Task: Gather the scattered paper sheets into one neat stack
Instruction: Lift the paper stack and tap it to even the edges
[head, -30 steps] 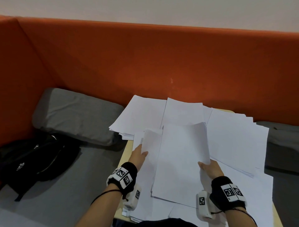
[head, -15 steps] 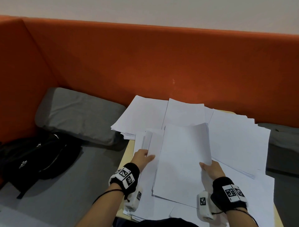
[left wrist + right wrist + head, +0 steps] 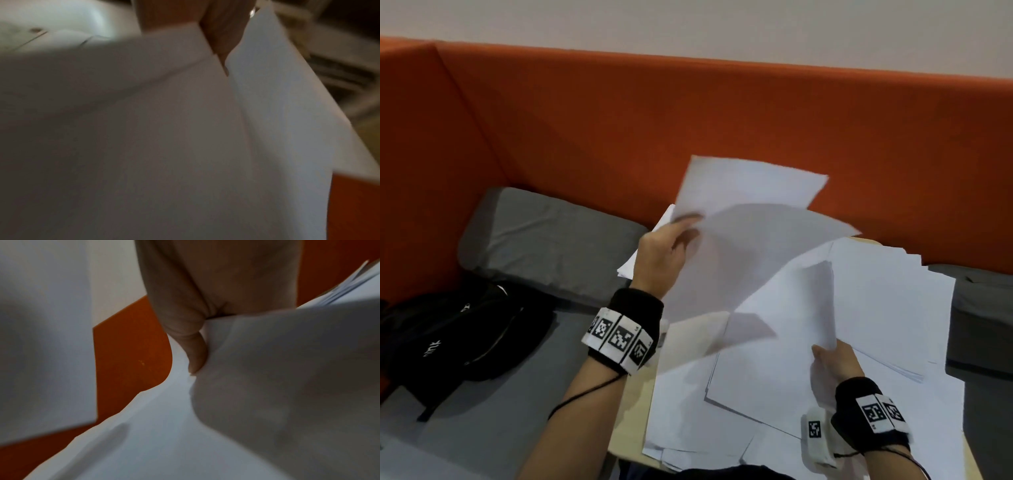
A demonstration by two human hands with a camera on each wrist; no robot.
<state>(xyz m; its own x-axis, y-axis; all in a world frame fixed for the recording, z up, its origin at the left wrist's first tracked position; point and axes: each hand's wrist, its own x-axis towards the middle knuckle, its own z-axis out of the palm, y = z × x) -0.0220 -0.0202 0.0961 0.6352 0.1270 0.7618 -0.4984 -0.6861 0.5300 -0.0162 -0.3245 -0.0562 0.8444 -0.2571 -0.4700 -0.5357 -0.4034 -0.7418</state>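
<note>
White paper sheets lie scattered over a small wooden table (image 3: 630, 421). My left hand (image 3: 667, 253) is raised above the table's left side and pinches a few lifted sheets (image 3: 750, 233), which fan up and to the right in the air. In the left wrist view a finger (image 3: 222, 40) shows between two of those sheets (image 3: 144, 129). My right hand (image 3: 835, 359) grips the right edge of a thick stack (image 3: 774, 349) at the front of the table, lifted slightly at that side. Its thumb (image 3: 193, 345) presses on the top sheet (image 3: 287, 386).
More loose sheets (image 3: 893, 301) lie spread at the table's back right. An orange padded sofa back (image 3: 722, 130) runs behind the table. Grey cushions (image 3: 544, 240) sit left and right, and a black bag (image 3: 455, 339) lies on the seat at the left.
My left hand took hold of sheets at the left of the stack and lifted them up and away from the table. The right hand has kept its grip on the stack's edge.
</note>
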